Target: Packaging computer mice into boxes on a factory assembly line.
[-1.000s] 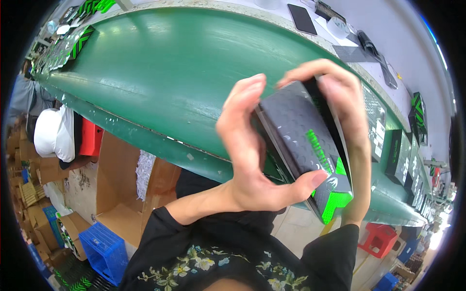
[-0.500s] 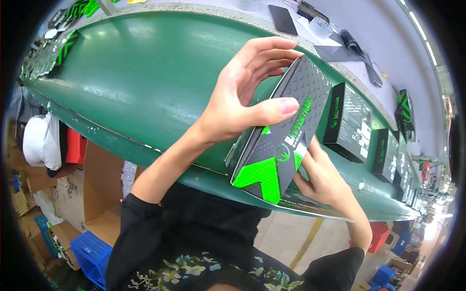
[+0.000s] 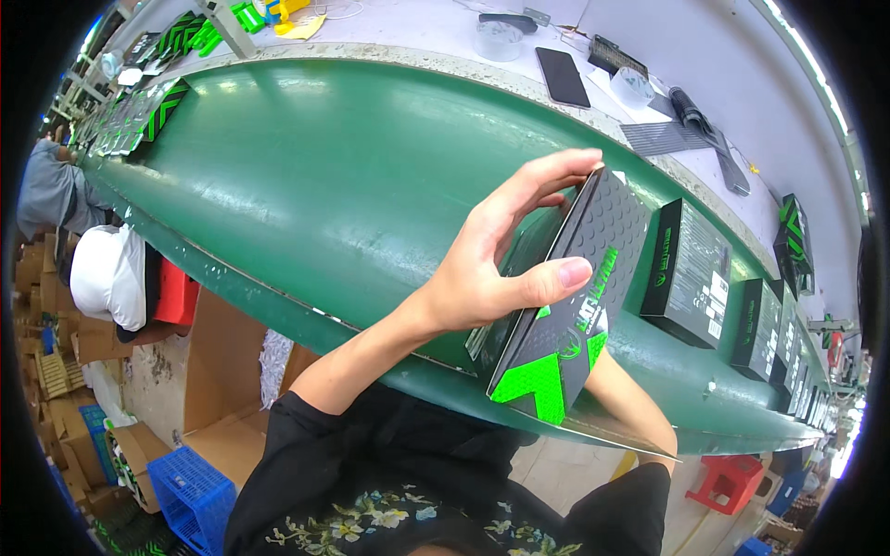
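Observation:
A black cardboard box (image 3: 593, 287) with green chevrons and a studded pattern is held tilted above the green conveyor belt. My left hand (image 3: 505, 269) grips it, thumb pressed on the printed face and fingers around the far edge. From below right, my right forearm (image 3: 635, 403) reaches behind the box, which hides that hand's fingers. A thin flap or sheet (image 3: 626, 437) sticks out from the box's near end, across my right forearm.
The green belt (image 3: 352, 176) runs left to right, with black boxes (image 3: 691, 273) on its right part and more boxes (image 3: 139, 116) at far left. Behind it a shelf holds a phone (image 3: 562, 77). A blue crate (image 3: 192, 496) and a red stool (image 3: 728, 482) stand below.
The view has shifted, so the surroundings sit lower and further right. My right hand, its fingers partly visible beside the box before, has gone behind it. My left hand keeps its grip.

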### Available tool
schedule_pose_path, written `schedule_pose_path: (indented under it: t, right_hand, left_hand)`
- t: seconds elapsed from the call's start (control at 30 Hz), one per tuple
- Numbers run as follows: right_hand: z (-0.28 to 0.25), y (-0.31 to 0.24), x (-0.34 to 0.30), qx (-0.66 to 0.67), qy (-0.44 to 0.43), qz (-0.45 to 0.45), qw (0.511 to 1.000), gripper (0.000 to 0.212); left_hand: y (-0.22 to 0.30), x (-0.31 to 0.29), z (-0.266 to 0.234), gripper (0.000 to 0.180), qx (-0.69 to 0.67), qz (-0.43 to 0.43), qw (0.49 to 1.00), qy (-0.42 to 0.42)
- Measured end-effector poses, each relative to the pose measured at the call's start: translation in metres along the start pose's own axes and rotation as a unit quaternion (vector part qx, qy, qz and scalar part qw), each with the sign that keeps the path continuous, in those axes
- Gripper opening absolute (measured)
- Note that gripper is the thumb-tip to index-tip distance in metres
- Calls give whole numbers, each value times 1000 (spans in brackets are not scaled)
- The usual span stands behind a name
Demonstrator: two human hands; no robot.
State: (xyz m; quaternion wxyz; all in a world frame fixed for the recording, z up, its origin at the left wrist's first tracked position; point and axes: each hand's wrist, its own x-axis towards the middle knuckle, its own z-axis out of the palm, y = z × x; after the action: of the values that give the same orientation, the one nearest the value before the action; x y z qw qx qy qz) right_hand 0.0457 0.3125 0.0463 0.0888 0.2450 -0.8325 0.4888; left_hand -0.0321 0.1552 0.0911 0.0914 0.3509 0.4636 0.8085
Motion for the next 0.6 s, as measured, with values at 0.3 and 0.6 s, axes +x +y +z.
schedule_pose_path:
  t: [0.3,0.6]
  right_hand:
    - [-2,1,12,36,-8,24,999,34]
    - [-20,-3,-10,78,-29,59,995,34]
  left_hand:
    - [-5,5,-3,67,29,0,999,-26]
    - [-4,6,-2,64,45,43,998,-27]
